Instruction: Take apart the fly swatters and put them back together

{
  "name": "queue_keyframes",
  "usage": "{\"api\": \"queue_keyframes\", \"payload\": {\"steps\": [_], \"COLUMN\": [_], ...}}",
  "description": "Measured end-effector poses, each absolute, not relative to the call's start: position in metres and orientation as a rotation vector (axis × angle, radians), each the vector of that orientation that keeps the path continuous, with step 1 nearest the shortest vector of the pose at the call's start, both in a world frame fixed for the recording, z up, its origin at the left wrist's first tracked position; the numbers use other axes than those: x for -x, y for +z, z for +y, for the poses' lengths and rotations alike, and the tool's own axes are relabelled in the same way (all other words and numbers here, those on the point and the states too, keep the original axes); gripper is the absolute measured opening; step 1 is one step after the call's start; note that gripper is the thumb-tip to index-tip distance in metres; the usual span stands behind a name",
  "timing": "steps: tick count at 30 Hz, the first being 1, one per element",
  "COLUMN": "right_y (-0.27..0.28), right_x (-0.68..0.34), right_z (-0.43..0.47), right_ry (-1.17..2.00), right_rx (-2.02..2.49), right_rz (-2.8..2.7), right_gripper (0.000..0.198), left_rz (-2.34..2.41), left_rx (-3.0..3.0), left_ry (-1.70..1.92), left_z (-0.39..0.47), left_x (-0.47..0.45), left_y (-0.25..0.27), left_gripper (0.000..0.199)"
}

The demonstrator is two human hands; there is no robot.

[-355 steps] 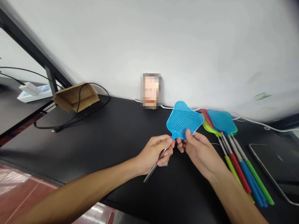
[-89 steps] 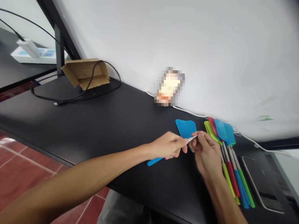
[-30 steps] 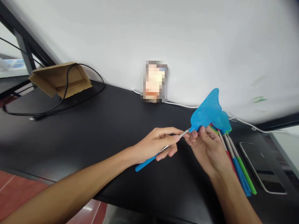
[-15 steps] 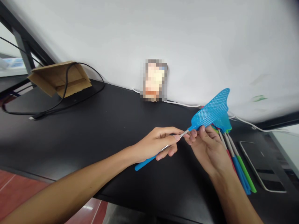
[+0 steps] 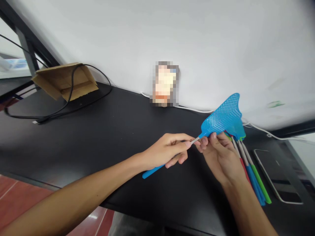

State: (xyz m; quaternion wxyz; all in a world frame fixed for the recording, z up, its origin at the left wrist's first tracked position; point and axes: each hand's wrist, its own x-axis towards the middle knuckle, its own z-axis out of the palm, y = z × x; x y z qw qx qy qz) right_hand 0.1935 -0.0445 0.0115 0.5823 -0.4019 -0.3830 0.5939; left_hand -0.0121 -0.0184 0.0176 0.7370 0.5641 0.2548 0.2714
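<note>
- At the far left of the bench [image 5: 98, 131], a cardboard box [image 5: 55, 78] lies on its side, and a black cable [image 5: 72, 80] loops across it.
- Farther right, a pixelated object [image 5: 164, 83] stands against the wall [image 5: 118, 42], near a white cord [image 5: 194, 109].
- Nearer, the left hand [image 5: 172, 149] is clamped on the metal shaft [image 5: 195, 141] of a blue swatter, pinching it between thumb and fingers; the blue handle [image 5: 154, 171] sticks out to the near left.
- The swatter is held up over the bench, its perforated head [image 5: 220, 116] tilted to the far right. It looks very light: the head thin and bendy, the shaft stiff but slim and probably a little slippery. The handle seems the surest hold; the head should take a gentle pinch without harm.
- The right hand [image 5: 221, 155] sits just beside the left, its thumb and fingers at the head's lower edge; how firmly they press, I cannot tell.
- Behind it, other swatters [image 5: 254, 185] lie bunched, with red, blue and green grips.
- Rightmost, a dark-screened device [image 5: 278, 175] lies flat.
- No brand or label can be read: the pixelated object is masked, and the swatter shows no lettering.
</note>
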Motion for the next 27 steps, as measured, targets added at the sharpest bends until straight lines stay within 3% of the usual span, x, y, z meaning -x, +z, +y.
{"api": "queue_keyframes", "payload": {"steps": [12,19,21,25,27], "right_y": [0.011,0.001,0.001,0.010,0.013], "right_x": [-0.179,-0.177,-0.177,-0.180,-0.184], "right_z": [-0.050,-0.059,-0.060,-0.051,-0.042], "right_ry": [1.227,0.843,0.928,1.332,1.448], "right_rx": [0.958,1.210,1.206,1.010,0.955], "right_rz": [-1.001,-1.132,-1.184,-1.135,-1.010], "right_gripper": [0.015,0.024,0.027,0.065,0.070], "left_rz": [0.565,0.706,0.691,0.538,0.465], "left_rx": [-1.196,-1.404,-1.353,-1.017,-0.896], "left_ry": [0.664,0.723,0.706,0.636,0.571], "left_z": [-0.017,-0.017,-0.016,-0.015,-0.016], "left_x": [0.015,0.015,0.015,0.017,0.017], "left_y": [0.015,0.021,0.021,0.021,0.022], "left_gripper": [0.047,0.044,0.042,0.029,0.026]}}
